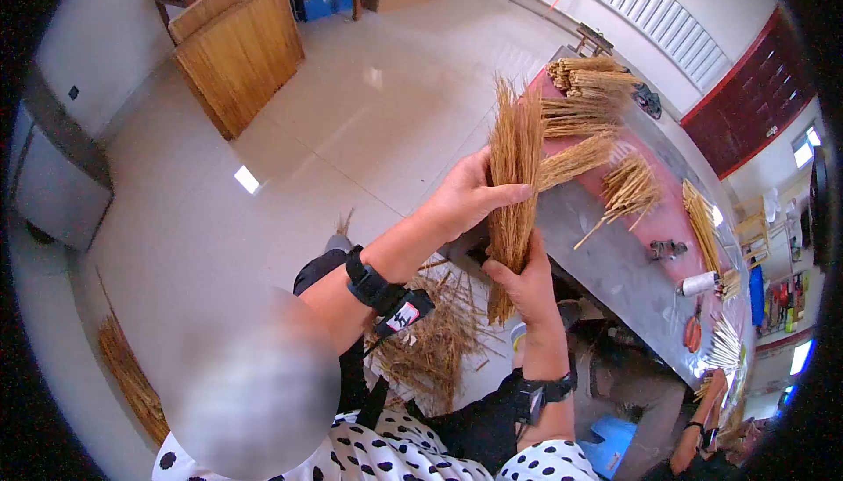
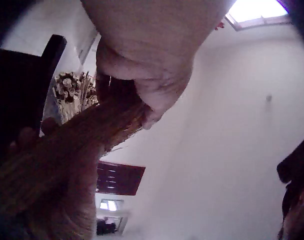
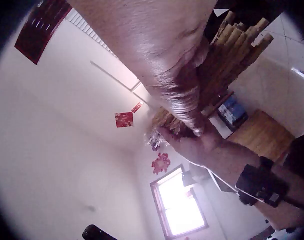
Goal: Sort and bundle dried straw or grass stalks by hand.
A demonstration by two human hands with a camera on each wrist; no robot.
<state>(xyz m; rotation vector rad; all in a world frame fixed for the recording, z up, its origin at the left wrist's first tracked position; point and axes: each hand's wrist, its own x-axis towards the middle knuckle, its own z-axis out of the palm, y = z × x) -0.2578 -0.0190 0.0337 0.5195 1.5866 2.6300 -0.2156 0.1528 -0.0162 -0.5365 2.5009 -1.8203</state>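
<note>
Both hands hold one upright bundle of dry broom straw [image 1: 514, 143] in front of the body, its bushy tips upward and cut stalk ends downward. My left hand [image 1: 467, 198] grips the middle of it, the thumb lying across the front. Lower down, my right hand [image 1: 529, 289] wraps around the stalks. In the right wrist view the thick stalk ends [image 3: 242, 42] stick out beyond that hand. Dim in the left wrist view, the bundle [image 2: 67, 145] runs between the two hands.
To the right stands a long table [image 1: 606, 257] bearing several straw bundles [image 1: 593, 81], a white thread spool [image 1: 699, 284] and red-handled scissors [image 1: 693, 333]. Straw scraps [image 1: 430, 340] litter the floor below. Another person's arm [image 1: 702, 415] reaches in at lower right. Wooden boards [image 1: 237, 59] lean at the back.
</note>
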